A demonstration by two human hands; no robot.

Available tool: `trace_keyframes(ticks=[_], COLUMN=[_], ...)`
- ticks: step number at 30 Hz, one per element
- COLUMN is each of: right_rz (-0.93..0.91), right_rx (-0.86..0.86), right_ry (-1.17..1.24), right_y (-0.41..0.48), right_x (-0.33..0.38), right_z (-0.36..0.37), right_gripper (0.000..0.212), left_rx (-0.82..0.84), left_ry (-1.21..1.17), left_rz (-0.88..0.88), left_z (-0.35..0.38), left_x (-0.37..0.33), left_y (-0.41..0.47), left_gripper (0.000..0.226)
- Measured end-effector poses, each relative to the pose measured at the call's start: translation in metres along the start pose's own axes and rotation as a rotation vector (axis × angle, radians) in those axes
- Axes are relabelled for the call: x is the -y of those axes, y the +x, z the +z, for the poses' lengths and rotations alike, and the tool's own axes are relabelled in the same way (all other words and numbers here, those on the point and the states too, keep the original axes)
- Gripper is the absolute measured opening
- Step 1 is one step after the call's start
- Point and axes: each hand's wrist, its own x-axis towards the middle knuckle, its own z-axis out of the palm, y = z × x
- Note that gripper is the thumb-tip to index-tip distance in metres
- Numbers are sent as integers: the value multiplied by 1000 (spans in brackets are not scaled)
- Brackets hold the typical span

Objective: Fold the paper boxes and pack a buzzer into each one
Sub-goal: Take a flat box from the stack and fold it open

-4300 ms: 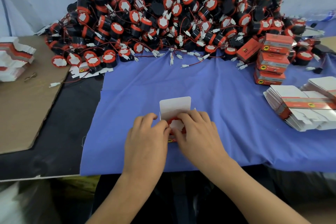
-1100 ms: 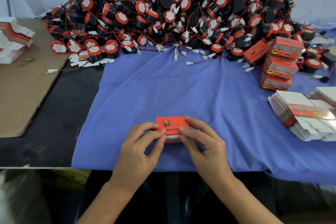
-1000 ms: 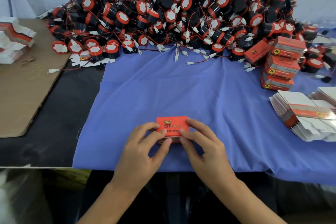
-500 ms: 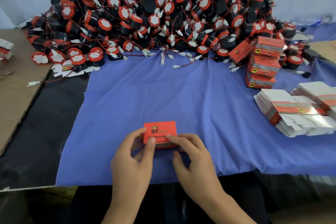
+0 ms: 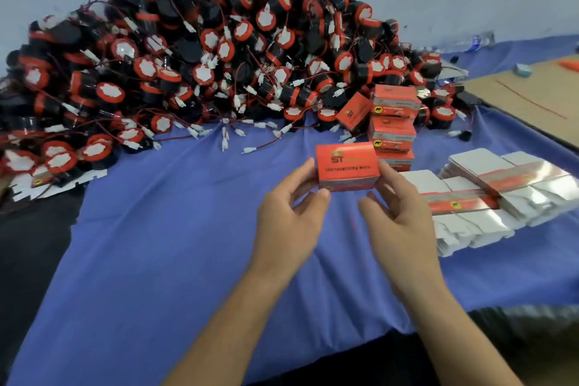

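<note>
Here, closed red box [image 5: 346, 166] held just above blue cloth [image 5: 188, 229], long axis left-right, printed face up toward camera. Left hand [image 5: 288, 219] pinches left end, thumb and fingers; right hand [image 5: 401, 222] pinches right end. Small print blurred; contents hidden.

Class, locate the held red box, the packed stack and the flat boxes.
held red box [image 5: 344, 161], head view, printed top.
packed stack [image 5: 392, 131], head view, middle box.
flat boxes [image 5: 476, 161], head view, white panel.
</note>
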Motion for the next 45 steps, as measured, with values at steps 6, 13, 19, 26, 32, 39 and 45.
trace_keyframes(ticks=[6,13,19,26,32,39,45], right_rz=[70,200,192,179,226,281,213], right_rx=[-112,-137,-75,-377,-481,-326,-335], right_ry=[-80,-115,-196,-145,-563,-810,-825], right_y=[99,167,174,128,34,6,3], right_x=[-10,-33,-48,-37,-40,-53,-51], right_z=[-36,-47,-48,-94,-119,-124,-125], right_gripper=[58,61,70,71,37,30,34], left_rx=[261,388,402,-19,193,172,50], left_ry=[-11,71,141,131,246,292,-41], left_rz=[-18,-70,-90,54,-135,-343,-403], left_z=[77,121,125,134,158,173,175], left_x=[-3,18,34,4,17,44,46], left_y=[88,160,178,126,39,0,-2], left_gripper=[54,56,69,42,12,34,24])
